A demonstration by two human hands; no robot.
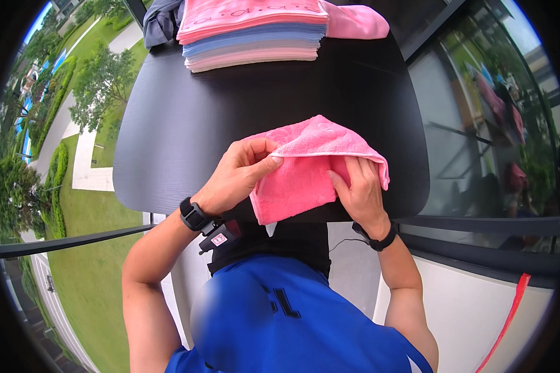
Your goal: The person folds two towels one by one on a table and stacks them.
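Note:
A pink towel (298, 186), partly folded over with a pale hem running across it, lies at the near edge of the black table. My left hand (245, 170) pinches that hem between thumb and index finger at the towel's left side. The fingers of my right hand (360, 189) are tucked under the upper layer near the right corner, with the thumb on the lower layer. One lower corner of the cloth hangs over the table's near edge.
Beyond the towel, a neat stack of folded towels (256, 44) in pink, blue, grey and white stands on the black table (168, 126). A grey cloth (161, 23) lies left of the stack, a pink cloth (356, 21) right of it. Glass panes flank the table.

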